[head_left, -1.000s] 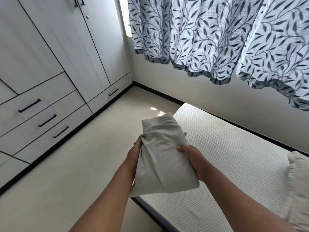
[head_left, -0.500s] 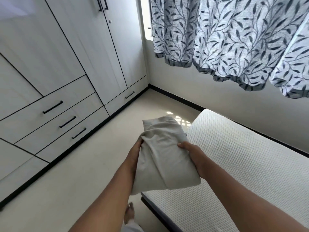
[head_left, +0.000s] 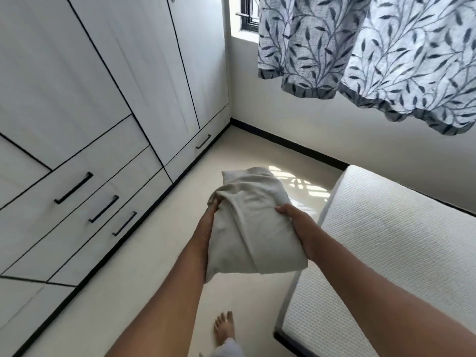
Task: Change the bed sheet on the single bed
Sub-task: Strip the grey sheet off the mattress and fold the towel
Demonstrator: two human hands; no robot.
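Sheet: a folded bundle of plain beige-grey bed sheet [head_left: 247, 222], soft and creased, longer than wide, its far end rounded and its near end hanging in a loose flap.
Sheet pose: held up in the air, tilted, far end higher and away from the person, near end drooping.
Sheet place: between the two hands; the left hand [head_left: 210, 215] grips its left edge with fingers tucked into a fold, the right hand [head_left: 296, 222] holds its right side with the thumb on top.
Bed: a single bed with a bare white mattress [head_left: 386, 253], textured weave, no sheet on it, on a dark frame.
Bed place: to the right of and below the right hand, apart from the bundle.
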